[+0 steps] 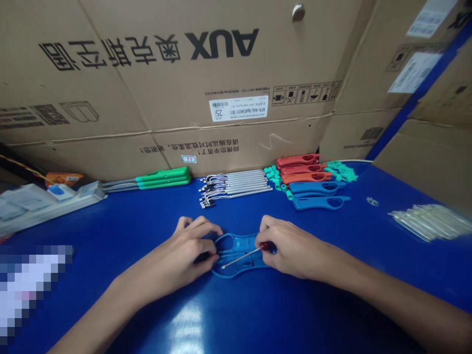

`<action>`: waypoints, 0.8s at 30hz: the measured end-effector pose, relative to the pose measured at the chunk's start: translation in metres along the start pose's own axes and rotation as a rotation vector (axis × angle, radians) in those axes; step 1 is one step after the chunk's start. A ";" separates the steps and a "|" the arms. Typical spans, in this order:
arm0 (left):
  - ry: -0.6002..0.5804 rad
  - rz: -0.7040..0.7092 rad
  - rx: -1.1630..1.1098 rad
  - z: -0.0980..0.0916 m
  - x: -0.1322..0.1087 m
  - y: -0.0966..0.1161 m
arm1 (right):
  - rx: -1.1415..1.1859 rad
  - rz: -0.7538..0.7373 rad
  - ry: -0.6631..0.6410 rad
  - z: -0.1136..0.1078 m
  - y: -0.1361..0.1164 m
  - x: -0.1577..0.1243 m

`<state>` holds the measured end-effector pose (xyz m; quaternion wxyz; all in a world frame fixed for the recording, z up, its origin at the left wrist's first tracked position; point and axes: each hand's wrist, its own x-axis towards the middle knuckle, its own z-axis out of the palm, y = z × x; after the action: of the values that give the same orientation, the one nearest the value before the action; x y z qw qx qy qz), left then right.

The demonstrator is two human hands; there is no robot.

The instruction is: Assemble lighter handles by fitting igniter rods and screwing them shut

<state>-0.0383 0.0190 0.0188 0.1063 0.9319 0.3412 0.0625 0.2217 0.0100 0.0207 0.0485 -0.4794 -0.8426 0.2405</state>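
Blue plastic lighter casing halves (pixel 241 241) lie on the blue table in front of me, their ribbed insides facing up and a loop-shaped opening at the left. My left hand (pixel 195 246) pinches the casing's left end between thumb and fingers. In my right hand (pixel 282 243) is a small screwdriver (pixel 241 258), its red handle mostly covered by the fingers. The metal shaft slants down to the left across the casing, with the tip near the left end. My right fingers also rest at the casing's right end, which they partly hide.
Behind the hands lie metal tubes with wires (pixel 243 183), red and blue casings (pixel 317 202), and green small parts (pixel 341 171). Assembled green-handled lighters (pixel 164 178) and a white power strip (pixel 55 206) are at left. Clear tubes (pixel 431 221) sit right; a cardboard wall (pixel 165 98) stands behind.
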 end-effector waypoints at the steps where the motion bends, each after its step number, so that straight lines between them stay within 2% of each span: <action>1: 0.002 0.001 -0.003 0.000 0.000 0.001 | -0.001 0.000 0.002 0.000 0.000 0.000; 19: -0.029 0.006 -0.021 -0.001 0.003 0.008 | -0.026 -0.010 -0.009 -0.005 -0.002 0.000; 24: -0.003 0.020 -0.011 0.000 0.003 0.007 | -0.026 -0.021 -0.023 -0.005 -0.003 -0.001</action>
<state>-0.0316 0.0155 0.0209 0.1111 0.9347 0.3316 0.0641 0.2216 0.0099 0.0269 0.0350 -0.4684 -0.8512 0.2343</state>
